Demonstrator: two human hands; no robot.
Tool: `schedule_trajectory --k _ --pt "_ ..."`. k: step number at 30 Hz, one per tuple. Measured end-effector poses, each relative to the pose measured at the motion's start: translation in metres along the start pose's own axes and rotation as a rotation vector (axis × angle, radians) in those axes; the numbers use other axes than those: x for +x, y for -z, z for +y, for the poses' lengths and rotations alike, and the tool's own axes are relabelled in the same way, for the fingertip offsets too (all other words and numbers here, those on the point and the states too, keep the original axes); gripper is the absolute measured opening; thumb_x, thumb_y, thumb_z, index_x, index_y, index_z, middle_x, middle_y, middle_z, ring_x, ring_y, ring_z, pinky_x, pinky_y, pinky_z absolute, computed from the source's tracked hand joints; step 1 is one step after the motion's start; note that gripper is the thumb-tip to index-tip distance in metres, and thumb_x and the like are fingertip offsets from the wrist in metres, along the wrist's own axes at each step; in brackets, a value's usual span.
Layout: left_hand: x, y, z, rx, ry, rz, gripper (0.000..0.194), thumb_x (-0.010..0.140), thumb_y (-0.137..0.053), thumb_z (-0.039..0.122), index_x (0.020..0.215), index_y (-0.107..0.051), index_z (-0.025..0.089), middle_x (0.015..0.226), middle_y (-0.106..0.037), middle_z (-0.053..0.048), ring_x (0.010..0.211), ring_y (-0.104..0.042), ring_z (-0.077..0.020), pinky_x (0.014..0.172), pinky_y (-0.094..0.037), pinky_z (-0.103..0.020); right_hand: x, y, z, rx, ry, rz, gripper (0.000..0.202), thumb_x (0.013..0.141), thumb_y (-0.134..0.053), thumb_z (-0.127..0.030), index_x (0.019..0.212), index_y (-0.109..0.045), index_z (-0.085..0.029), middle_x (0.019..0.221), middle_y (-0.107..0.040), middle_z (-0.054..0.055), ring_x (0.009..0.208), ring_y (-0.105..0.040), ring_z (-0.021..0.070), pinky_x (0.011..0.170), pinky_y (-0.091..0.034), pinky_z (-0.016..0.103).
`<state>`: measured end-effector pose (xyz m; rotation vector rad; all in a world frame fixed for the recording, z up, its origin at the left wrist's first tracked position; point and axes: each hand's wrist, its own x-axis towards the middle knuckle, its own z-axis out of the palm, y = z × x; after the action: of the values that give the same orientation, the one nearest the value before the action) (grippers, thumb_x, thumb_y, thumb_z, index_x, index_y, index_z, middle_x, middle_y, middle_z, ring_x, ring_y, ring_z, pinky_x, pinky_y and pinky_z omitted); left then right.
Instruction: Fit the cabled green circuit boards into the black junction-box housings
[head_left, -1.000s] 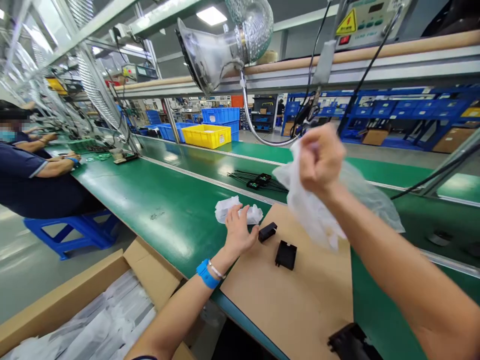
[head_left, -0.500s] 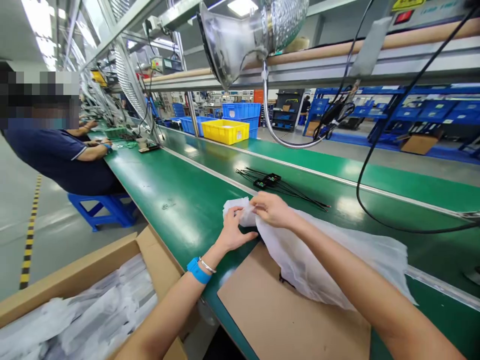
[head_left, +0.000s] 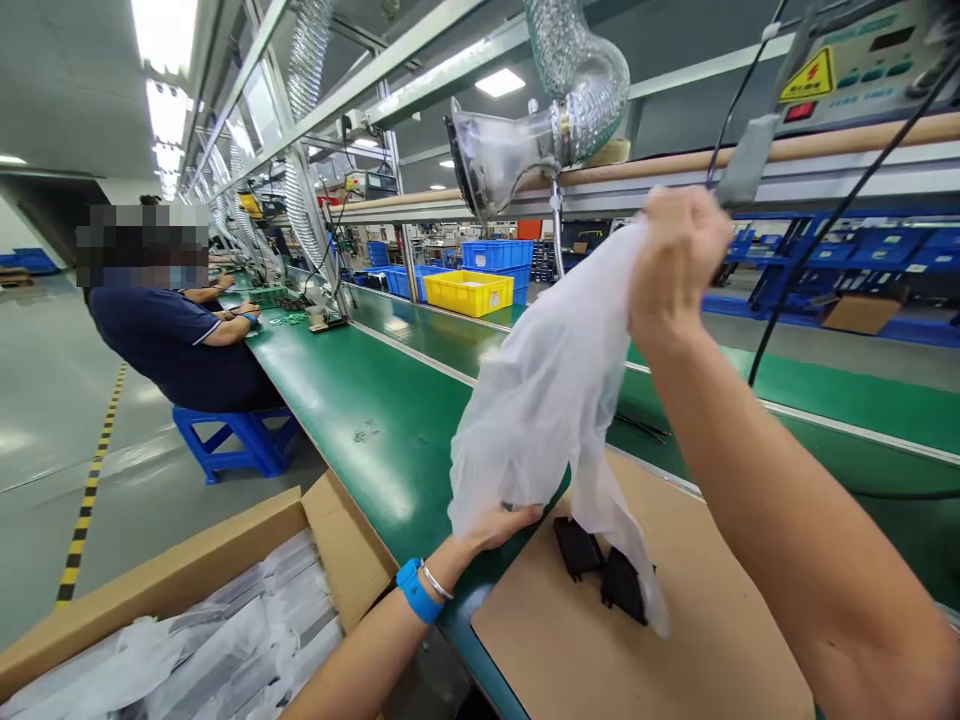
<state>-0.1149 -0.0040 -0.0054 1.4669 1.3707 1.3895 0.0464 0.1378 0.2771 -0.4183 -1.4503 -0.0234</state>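
Observation:
My right hand (head_left: 679, 260) is raised and closed around the top of a thin white packing sheet (head_left: 547, 370). The sheet hangs down in folds to the left, and one narrow tail drops onto the cardboard. My left hand (head_left: 495, 525) is low at the sheet's bottom edge, thumb stretched out to the right; its other fingers are largely covered by the sheet. Two flat black parts, one (head_left: 577, 548) left of the other (head_left: 624, 585), lie on the brown cardboard sheet (head_left: 675, 660). The tail of the packing sheet partly covers the right one.
An open carton (head_left: 330, 530) with white-wrapped pieces (head_left: 225, 630) stands at the lower left. Black cables (head_left: 641, 428) lie behind the packing sheet on the green bench (head_left: 375, 400). A yellow bin (head_left: 469, 293) stands farther back. A fume hood (head_left: 502, 155) hangs above. A co-worker (head_left: 180, 340) sits left.
My right hand has lifted the packing sheet up and to the right, off the bench. The two black parts now show on the cardboard. The view has tilted upward.

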Motion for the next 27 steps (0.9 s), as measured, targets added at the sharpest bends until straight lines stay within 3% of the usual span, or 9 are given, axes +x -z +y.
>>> schedule_trajectory --k 2,3,5,8,11,15,18,24,27 --pt "0.007 0.011 -0.003 0.072 -0.012 -0.025 0.054 0.066 -0.081 0.038 0.114 -0.064 0.021 0.118 -0.062 -0.011 0.111 -0.055 -0.0278 0.101 -0.041 -0.047 0.008 0.013 -0.005 -0.088 0.065 0.198 0.038 0.089 -0.048 -0.035 0.066 -0.019 -0.027 0.077 -0.03 0.002 0.087 -0.042 0.0214 0.086 -0.037 0.044" --pt "0.015 0.017 -0.006 0.099 -0.014 -0.01 0.048 0.068 -0.079 0.038 0.11 -0.065 0.02 0.115 -0.063 -0.01 0.11 -0.056 -0.0274 0.1 -0.042 -0.046 0.007 0.018 -0.008 -0.131 0.149 0.186 0.039 0.087 -0.052 -0.032 0.066 -0.019 -0.027 0.083 -0.034 0.005 0.092 -0.042 0.0227 0.087 -0.037 0.044" --pt "0.034 0.031 -0.013 0.152 -0.005 0.073 0.036 0.078 -0.07 0.039 0.107 -0.065 0.018 0.115 -0.062 -0.01 0.11 -0.055 -0.0258 0.1 -0.042 -0.046 -0.004 0.022 -0.01 -0.206 0.342 -0.029 0.037 0.086 -0.053 -0.029 0.063 -0.023 -0.026 0.096 -0.042 0.008 0.096 -0.044 0.0225 0.081 -0.04 0.04" --pt "0.064 0.046 -0.027 0.225 0.048 0.213 0.03 0.086 -0.062 0.034 0.108 -0.06 0.013 0.117 -0.058 -0.009 0.112 -0.053 -0.0244 0.099 -0.04 -0.048 -0.049 0.007 0.0 -0.256 0.477 -0.48 0.019 0.084 -0.054 -0.027 0.067 -0.048 -0.022 0.092 -0.054 0.004 0.071 -0.048 0.0151 0.06 -0.039 0.031" --pt "0.08 0.052 -0.035 0.239 0.108 0.241 0.02 0.087 -0.063 0.031 0.093 -0.061 0.012 0.098 -0.061 -0.006 0.095 -0.058 -0.0189 0.089 -0.047 -0.041 -0.115 -0.02 0.019 -0.276 0.484 -0.933 0.007 0.084 -0.056 -0.026 0.083 -0.062 -0.023 0.077 -0.058 0.0 0.054 -0.044 0.0104 0.05 -0.035 0.025" --pt "0.091 0.055 -0.029 0.139 0.146 0.262 0.02 0.089 -0.061 0.03 0.082 -0.059 0.012 0.077 -0.058 0.0 0.07 -0.056 -0.0115 0.069 -0.05 -0.029 -0.192 -0.047 0.034 -0.31 0.341 -1.288 0.032 0.086 -0.06 -0.044 0.103 -0.062 -0.016 0.086 -0.062 0.002 0.066 -0.055 0.0121 0.061 -0.047 0.028" --pt "0.094 0.06 -0.02 -0.008 0.166 0.296 0.021 0.09 -0.06 0.03 0.081 -0.057 0.011 0.071 -0.055 0.002 0.06 -0.052 -0.0083 0.058 -0.047 -0.023 -0.211 -0.063 0.035 -0.337 0.193 -1.378 0.035 0.092 -0.054 -0.043 0.112 -0.059 -0.015 0.099 -0.063 0.006 0.083 -0.06 0.016 0.075 -0.051 0.035" --pt "0.087 0.077 -0.009 -0.353 0.25 0.413 0.021 0.092 -0.058 0.029 0.082 -0.057 0.011 0.068 -0.054 0.003 0.055 -0.049 -0.0063 0.052 -0.045 -0.019 -0.18 -0.092 0.029 -0.339 0.033 -1.406 0.028 0.094 -0.051 -0.037 0.11 -0.059 -0.015 0.113 -0.06 0.008 0.101 -0.058 0.0195 0.088 -0.048 0.041" --pt "0.091 0.087 -0.003 -0.524 0.32 0.464 0.021 0.093 -0.056 0.031 0.09 -0.058 0.01 0.075 -0.057 0.001 0.059 -0.053 -0.0075 0.054 -0.048 -0.021 -0.184 -0.097 0.017 -0.357 -0.014 -1.508 0.031 0.092 -0.054 -0.043 0.103 -0.062 -0.015 0.105 -0.063 0.007 0.095 -0.06 0.0184 0.085 -0.049 0.04"
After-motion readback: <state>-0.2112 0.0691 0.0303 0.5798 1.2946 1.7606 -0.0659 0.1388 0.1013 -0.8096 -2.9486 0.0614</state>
